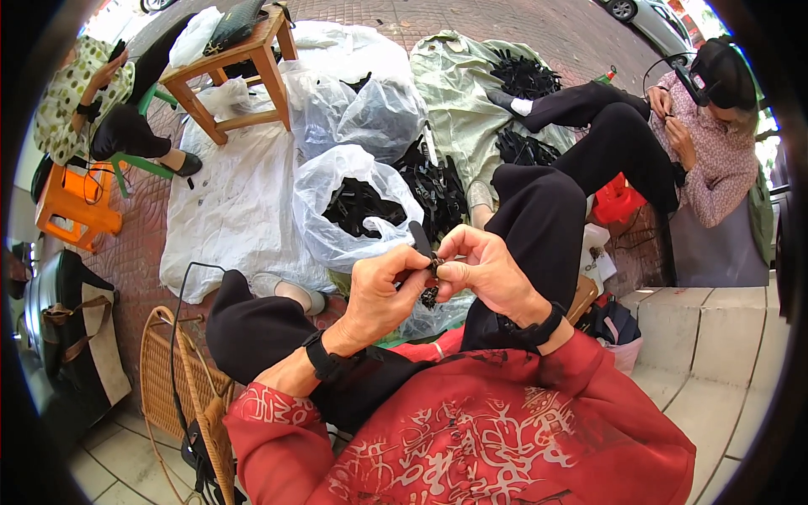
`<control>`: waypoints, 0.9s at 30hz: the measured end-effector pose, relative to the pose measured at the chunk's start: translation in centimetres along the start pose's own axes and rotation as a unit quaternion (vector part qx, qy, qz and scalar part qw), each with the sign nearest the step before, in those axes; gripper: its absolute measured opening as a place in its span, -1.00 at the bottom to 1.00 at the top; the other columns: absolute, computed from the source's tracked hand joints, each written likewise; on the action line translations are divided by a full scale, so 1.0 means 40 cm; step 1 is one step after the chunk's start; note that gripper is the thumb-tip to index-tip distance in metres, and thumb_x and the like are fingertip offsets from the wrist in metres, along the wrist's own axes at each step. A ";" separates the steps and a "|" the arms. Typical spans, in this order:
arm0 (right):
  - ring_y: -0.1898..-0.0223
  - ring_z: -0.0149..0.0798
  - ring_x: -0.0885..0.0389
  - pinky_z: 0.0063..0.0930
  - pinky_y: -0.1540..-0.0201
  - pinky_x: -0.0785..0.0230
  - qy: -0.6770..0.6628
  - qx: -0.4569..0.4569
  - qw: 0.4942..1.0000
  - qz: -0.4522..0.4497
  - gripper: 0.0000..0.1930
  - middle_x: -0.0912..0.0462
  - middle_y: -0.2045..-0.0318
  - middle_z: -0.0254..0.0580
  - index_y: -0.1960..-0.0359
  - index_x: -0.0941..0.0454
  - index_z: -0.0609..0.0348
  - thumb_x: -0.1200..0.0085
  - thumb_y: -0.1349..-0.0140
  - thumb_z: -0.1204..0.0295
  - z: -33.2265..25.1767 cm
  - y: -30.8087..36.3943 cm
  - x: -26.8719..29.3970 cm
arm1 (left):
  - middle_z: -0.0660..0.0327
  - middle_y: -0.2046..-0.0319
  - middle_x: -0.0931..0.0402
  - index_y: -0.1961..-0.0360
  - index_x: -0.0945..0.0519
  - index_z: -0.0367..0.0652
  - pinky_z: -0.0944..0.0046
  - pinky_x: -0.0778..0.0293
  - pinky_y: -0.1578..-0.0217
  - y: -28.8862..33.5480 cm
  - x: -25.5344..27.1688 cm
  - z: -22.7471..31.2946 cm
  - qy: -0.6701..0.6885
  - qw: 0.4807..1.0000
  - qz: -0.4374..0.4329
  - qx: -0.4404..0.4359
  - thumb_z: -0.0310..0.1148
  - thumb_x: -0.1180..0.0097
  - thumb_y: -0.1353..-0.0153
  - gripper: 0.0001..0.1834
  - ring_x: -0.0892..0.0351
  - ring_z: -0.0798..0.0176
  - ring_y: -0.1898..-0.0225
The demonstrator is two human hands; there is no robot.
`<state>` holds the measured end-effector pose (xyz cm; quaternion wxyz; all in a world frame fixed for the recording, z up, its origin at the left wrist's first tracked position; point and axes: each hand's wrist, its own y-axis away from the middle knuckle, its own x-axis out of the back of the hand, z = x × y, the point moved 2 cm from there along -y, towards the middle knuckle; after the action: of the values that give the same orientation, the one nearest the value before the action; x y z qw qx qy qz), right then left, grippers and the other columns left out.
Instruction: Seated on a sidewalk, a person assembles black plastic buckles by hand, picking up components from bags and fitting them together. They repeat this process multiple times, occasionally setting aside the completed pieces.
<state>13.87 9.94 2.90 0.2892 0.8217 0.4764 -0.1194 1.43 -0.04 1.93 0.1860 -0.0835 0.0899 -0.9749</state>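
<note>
My left hand (383, 290) and my right hand (492, 273) meet in front of my lap, both pinching a short black strap (419, 239). One flat end of the strap sticks up above my left fingertips. The small part between my fingertips is mostly covered, so its shape is unclear. Just beyond my hands, a clear plastic bag (316, 189) stands with its mouth open, filled with black strap-like pieces (362, 209). To its right lies a loose heap of black straps (433, 189).
A wooden stool (244, 59) stands on white sheeting (231, 202) at the back left. Near an orange stool (80, 202), one person sits at far left. Another person (707, 143) works at right beside a green sheet (446, 76). A wicker chair (172, 370) is at my left.
</note>
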 end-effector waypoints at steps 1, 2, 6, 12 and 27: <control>0.46 -0.43 -0.54 -0.62 0.44 -0.44 0.030 0.016 0.999 0.002 -0.77 -0.51 0.52 -0.24 0.29 -0.37 0.31 -0.10 -0.02 0.52 -0.004 0.001 -0.003 | 0.24 0.58 -0.48 0.48 -0.45 -0.31 0.50 -0.40 0.53 0.001 -0.001 -0.014 0.049 0.999 -0.001 0.006 -0.66 -0.06 0.03 -0.92 -0.49 0.47 0.53; 0.46 -0.43 -0.54 -0.62 0.44 -0.44 0.030 0.016 0.999 0.002 -0.77 -0.51 0.52 -0.24 0.29 -0.37 0.31 -0.10 -0.02 0.52 -0.008 0.000 -0.005 | 0.22 0.59 -0.48 0.48 -0.44 -0.30 0.49 -0.39 0.54 0.002 -0.002 -0.021 0.098 0.995 -0.001 0.013 -0.66 -0.04 0.04 -0.92 -0.49 0.47 0.55; 0.55 -0.53 -0.43 -0.72 0.54 -0.27 0.084 0.031 0.996 -0.025 -0.73 -0.49 0.54 -0.31 0.21 -0.40 0.33 -0.07 -0.07 0.46 -0.018 -0.007 0.001 | 0.23 0.57 -0.48 0.44 -0.41 -0.30 0.48 -0.40 0.53 -0.003 -0.003 -0.004 0.257 0.962 -0.033 0.089 -0.68 0.00 0.00 -0.90 -0.48 0.46 0.54; 0.61 -0.57 -0.33 -0.71 0.58 -0.18 0.170 0.021 0.984 -0.044 -0.80 -0.42 0.60 -0.38 0.32 -0.43 0.27 -0.03 -0.12 0.38 -0.054 -0.003 0.001 | 0.18 0.41 -0.47 0.38 -0.38 -0.29 0.47 -0.41 0.44 -0.002 0.011 -0.010 0.219 0.959 -0.118 0.132 -0.66 0.04 -0.06 -0.90 -0.49 0.40 0.45; 0.73 -0.53 -0.33 -0.68 0.75 -0.19 -0.016 -0.087 0.994 -0.069 -0.86 -0.37 0.70 -0.35 0.45 -0.36 0.24 -0.01 -0.12 0.43 -0.018 0.004 0.022 | 0.32 0.46 -0.41 0.30 -0.39 -0.19 0.57 -0.26 0.54 0.000 0.015 0.008 0.325 0.906 -0.191 0.194 -0.53 -0.04 -0.05 -0.83 -0.43 0.51 0.44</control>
<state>14.40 10.94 3.12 0.3581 0.7567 0.5358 -0.1101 0.94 -0.30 2.30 -0.0306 0.2600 -0.0634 -0.9630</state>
